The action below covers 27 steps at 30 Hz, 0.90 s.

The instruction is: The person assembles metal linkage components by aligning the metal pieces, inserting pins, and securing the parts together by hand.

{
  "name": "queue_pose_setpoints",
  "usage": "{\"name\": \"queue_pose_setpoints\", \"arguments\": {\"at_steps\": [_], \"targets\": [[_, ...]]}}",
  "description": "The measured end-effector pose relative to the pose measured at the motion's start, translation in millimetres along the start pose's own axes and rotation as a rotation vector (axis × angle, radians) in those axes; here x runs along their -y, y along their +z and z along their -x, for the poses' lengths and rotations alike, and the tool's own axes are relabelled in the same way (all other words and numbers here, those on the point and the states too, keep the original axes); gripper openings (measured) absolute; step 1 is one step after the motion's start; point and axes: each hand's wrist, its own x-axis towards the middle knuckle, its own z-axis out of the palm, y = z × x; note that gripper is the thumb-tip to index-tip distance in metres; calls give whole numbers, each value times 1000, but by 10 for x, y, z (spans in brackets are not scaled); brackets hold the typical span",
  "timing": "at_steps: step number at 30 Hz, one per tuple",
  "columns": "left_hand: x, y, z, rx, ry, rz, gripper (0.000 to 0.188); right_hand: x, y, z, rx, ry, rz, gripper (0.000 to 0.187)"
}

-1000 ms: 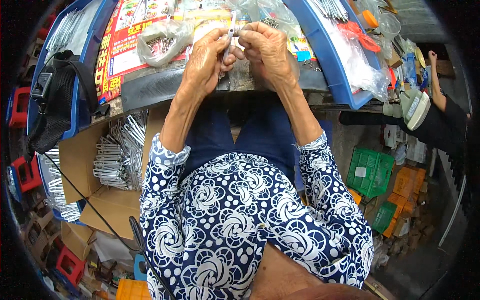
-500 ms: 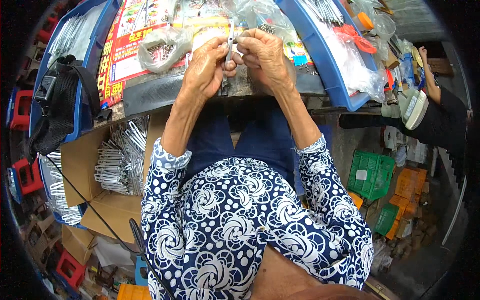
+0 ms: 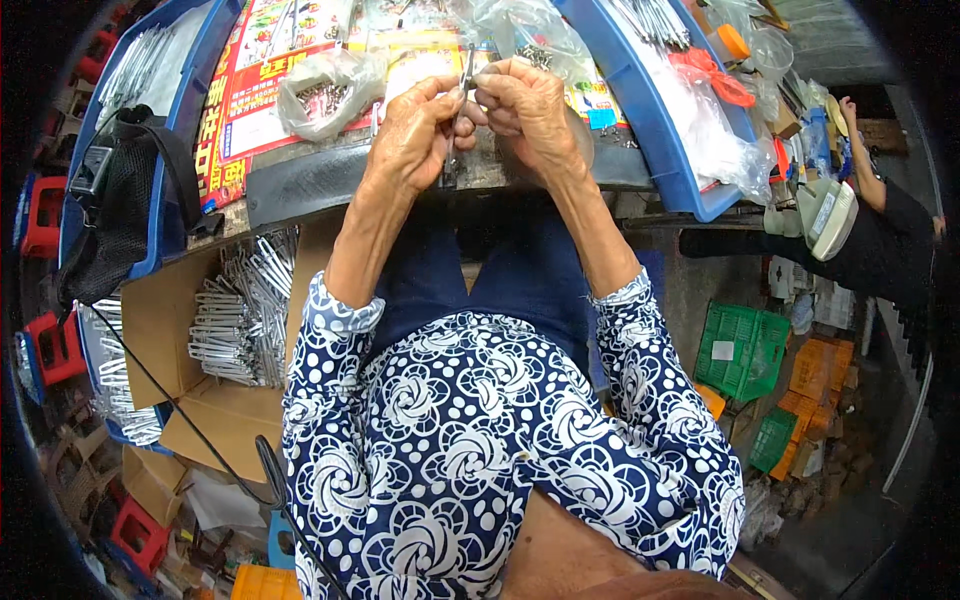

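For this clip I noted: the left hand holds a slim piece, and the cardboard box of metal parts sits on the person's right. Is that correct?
One side is wrong: the head view shows the cardboard box of metal parts on the person's left. The left hand does hold a slim piece.

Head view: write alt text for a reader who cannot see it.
A person's left hand grips a thin metal piece at a workbench, right hand close beside it. A plastic bag of small parts and two blue trays lie around; lower left, an open cardboard box holds metal strips.
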Motion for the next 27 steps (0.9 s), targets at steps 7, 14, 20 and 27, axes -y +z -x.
{"name": "queue_pose_setpoints", "arguments": {"at_steps": [7, 14, 20, 27], "targets": [[21, -39, -14, 23, -16, -47, 22, -14, -41, 1, 7, 16, -15, 10], [52, -28, -30, 17, 8, -31, 21, 0, -86, 5, 53, 33, -86, 10], [56, -48, -18, 36, 20, -78, 18, -22, -128, -6, 102, 45, -152, 10], [44, -18, -1, 36, 13, -89, 17, -66, -180, -15, 144, 27, -193, 12]]}}
